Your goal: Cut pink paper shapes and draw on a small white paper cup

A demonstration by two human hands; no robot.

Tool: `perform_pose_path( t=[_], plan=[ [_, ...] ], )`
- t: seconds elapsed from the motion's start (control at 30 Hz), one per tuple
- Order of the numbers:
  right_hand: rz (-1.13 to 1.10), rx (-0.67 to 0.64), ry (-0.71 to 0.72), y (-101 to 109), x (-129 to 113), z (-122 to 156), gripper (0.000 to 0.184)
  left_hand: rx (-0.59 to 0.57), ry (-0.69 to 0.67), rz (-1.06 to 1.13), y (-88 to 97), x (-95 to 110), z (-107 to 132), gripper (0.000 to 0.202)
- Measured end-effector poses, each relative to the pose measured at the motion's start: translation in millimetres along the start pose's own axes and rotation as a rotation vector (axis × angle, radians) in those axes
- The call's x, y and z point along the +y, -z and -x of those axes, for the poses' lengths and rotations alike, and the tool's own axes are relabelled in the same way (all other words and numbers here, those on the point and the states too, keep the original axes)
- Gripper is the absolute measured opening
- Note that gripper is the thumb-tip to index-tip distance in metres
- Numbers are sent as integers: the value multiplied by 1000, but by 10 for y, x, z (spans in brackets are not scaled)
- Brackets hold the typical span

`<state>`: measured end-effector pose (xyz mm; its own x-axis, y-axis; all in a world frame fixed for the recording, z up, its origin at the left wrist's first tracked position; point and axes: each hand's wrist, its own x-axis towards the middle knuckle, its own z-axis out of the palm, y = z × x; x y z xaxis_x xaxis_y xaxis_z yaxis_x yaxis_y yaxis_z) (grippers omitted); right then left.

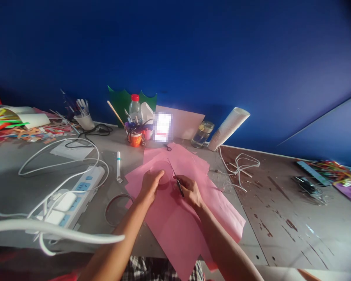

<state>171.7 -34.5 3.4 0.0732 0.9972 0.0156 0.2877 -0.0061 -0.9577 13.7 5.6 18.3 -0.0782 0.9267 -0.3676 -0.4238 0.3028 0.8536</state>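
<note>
My left hand (152,183) pinches a round piece of pink paper (165,176), its thumb lying on top. My right hand (190,190) is closed around a pair of scissors (179,185) with dark handles. Their thin blades point up and left, close along the right edge of the round piece. Whether the blades are apart is too fine to tell. Beneath both hands spread larger sheets of pink paper (175,226), overlapping and hanging over the table's front edge. A ring-shaped roll (106,210), perhaps tape, lies left of my left forearm.
A power strip (87,183) with white cables lies at left, near a white marker (118,166). Behind the paper stand a bright blurred screen (163,127), a bottle (135,109), a glass jar (202,134) and leaning stacked paper cups (229,128). Paper strips (342,171) lie far right.
</note>
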Motion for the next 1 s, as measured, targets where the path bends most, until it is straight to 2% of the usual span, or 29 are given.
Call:
perform_pose_path(
  t=[0.57,1.0],
  plan=[
    [73,-13,26,4,6,-5,35,1,-37,-80,61,-44,-69,33],
    [22,-27,14,15,54,-21,34,19,-30,-75,64,-4,-88,28]
  ],
)
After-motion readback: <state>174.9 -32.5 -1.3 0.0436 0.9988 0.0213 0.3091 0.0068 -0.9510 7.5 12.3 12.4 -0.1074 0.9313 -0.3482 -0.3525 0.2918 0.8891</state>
